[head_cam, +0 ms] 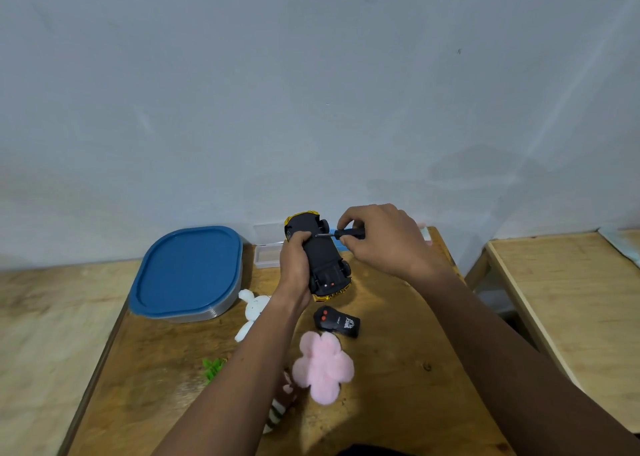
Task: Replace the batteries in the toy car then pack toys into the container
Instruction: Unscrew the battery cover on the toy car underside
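At centre frame, lifted off the tabletop [398,362] and turned underside-up: the toy car [323,259], black chassis facing the camera, gold bodywork peeking out at both ends. Gripped along its left flank by the left hand [294,265], fingers curled over the belly, thumb hidden behind. Clamped in the right hand [377,240], a small black-handled screwdriver [343,234], pinched at the handle, metal tip laid across onto the chassis near the upper wheels, seemingly at a battery-cover screw, though too small to confirm any seating. Probably light, hollow, rigid plastic. Smooth and perhaps a little slippery on the gold shell, so better held across the flat chassis and sides than by the wheels, likely free-spinning and no use as purchase. Possibly brittle at the thin trim, so firm bracing rather than squeezing, with push kept straight along the driver to avoid slipping out of the screw head. Lower in the frame, on the tabletop: a black remote [337,322] just below the car, a pink plush flower [323,365] beneath that, a white plush bunny [254,308] left of the forearm. Plush pieces judged soft and light, easy to take anywhere. At left of frame, the container [187,272], blue lid on, well apart from the car; lid to come off before packing.
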